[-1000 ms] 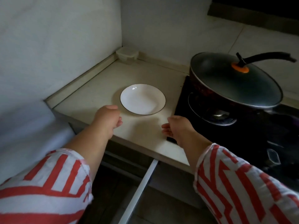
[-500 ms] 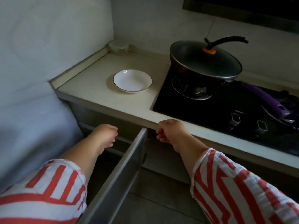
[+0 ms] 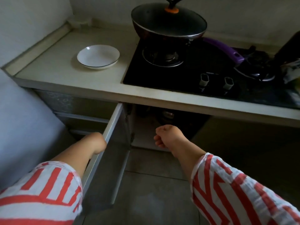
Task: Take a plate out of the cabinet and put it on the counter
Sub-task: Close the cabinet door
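A white plate (image 3: pixel 98 56) with a thin dark rim lies flat on the beige counter (image 3: pixel 61 69), left of the stove. Below the counter the cabinet (image 3: pixel 170 120) stands open, dark inside, with its grey door (image 3: pixel 112 159) swung out toward me. My left hand (image 3: pixel 96 142) is low on the outer side of that door, pressed against its edge, which hides the fingers. In front of the cabinet opening my right hand (image 3: pixel 167 135) hangs with its fingers curled and nothing in them. Both hands are well below the plate.
A black gas stove (image 3: pixel 186 73) with two knobs fills the counter's right part. A lidded dark pan (image 3: pixel 168 21) sits on its left burner, and a purple-handled pan (image 3: pixel 227 51) on the right. A wall closes off the left side. The floor below is tiled.
Both hands have dropped from the counter edge near the plate to the cabinet below. The view has pulled back, and the open door and cabinet interior now show. The plate has stayed put.
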Available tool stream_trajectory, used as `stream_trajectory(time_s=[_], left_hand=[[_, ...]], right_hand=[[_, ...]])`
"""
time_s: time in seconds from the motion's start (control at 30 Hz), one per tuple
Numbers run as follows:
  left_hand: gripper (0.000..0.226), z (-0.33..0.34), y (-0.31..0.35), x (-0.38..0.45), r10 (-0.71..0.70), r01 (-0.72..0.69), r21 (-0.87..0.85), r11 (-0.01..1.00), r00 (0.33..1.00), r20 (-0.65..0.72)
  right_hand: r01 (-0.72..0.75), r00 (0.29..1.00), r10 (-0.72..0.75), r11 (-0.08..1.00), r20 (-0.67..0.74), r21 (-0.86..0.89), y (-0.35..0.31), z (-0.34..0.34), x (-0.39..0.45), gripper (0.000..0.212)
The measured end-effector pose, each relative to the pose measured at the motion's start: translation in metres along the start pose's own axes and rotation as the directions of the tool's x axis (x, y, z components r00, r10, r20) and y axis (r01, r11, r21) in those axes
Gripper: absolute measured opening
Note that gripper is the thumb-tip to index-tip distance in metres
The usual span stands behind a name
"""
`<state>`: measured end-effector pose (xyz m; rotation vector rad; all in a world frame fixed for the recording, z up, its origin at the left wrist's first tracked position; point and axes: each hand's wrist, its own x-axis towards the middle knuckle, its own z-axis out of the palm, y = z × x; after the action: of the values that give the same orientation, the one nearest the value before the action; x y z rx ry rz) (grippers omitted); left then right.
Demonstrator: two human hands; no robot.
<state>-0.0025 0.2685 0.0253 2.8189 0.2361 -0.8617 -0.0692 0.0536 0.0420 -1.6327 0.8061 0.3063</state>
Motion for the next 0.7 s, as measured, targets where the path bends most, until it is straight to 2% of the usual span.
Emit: stream_trajectory(time_s=[0.1,0.2,0.3,0.47,0.7], left_hand=[[0.033,0.001,0.014,-0.003,0.009,-0.009,-0.002,1.000,0.992,0.129],[0.035,0.002,0.031,-0.008,0.000,0.077,-0.236,0.969,0.950,0.312],[0.043,0.006,0.050,-0.018,0.071,0.102,-0.393,0.914,0.912,0.404],[0.038,0.032,0.093,-0.023,0.218,0.204,-0.699,0.686,0.859,0.464],[0.042,0.055,0.155,-0.014,0.296,0.336,-0.862,0.379,0.839,0.457]], right_hand=[[-0.051,0.999,0.051,0.998,-0.018,0.021,0.015,-0.007,-0.001,0.024],[-0.082,0.995,0.082,0.997,-0.053,0.016,0.021,-0.019,-0.003,0.016],[-0.121,0.991,0.119,0.992,-0.056,-0.021,0.023,-0.032,-0.007,0.010],[-0.171,0.978,0.157,0.980,-0.135,-0.100,0.041,-0.050,-0.008,0.015],[-0.193,0.931,0.156,0.978,-0.331,-0.081,0.056,-0.077,0.001,0.022]])
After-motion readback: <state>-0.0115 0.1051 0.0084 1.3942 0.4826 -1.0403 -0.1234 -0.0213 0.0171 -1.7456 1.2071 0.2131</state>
